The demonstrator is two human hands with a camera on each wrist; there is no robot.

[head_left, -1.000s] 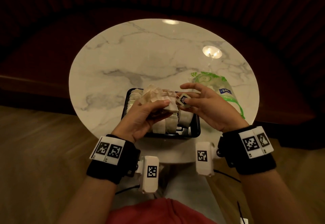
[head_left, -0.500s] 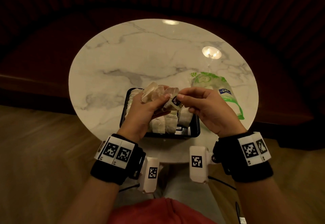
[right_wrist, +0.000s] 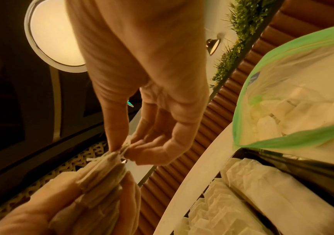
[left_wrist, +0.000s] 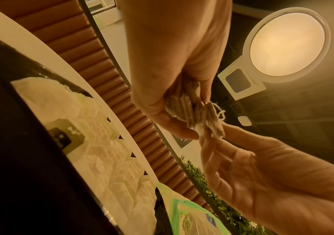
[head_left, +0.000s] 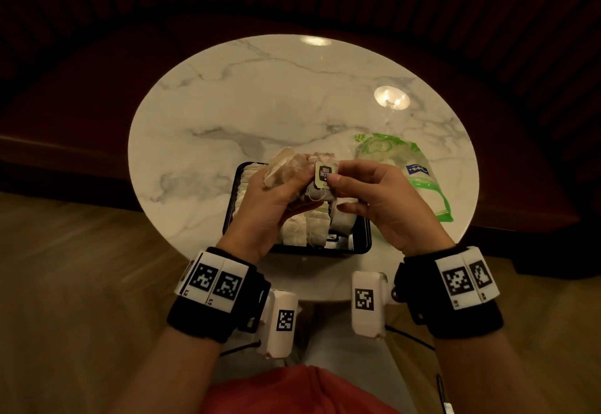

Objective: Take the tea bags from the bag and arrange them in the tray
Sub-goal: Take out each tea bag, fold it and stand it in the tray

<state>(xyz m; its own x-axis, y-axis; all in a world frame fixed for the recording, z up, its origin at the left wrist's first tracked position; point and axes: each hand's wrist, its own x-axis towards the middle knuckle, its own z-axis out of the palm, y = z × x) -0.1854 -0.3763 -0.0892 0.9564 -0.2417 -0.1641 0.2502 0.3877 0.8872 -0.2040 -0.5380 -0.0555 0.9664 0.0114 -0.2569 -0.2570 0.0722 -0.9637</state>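
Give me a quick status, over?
Left hand grips tea bags. Right hand pinches a tag. Tray partly filled. Nothing blocking.

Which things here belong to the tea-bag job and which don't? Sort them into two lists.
Job:
- bundle of tea bags, held by left hand
- paper tag, pinched by right hand
- black tray, part-filled
- green plastic bag

Lying about:
- marble table
- ceiling lamp
- plant strip
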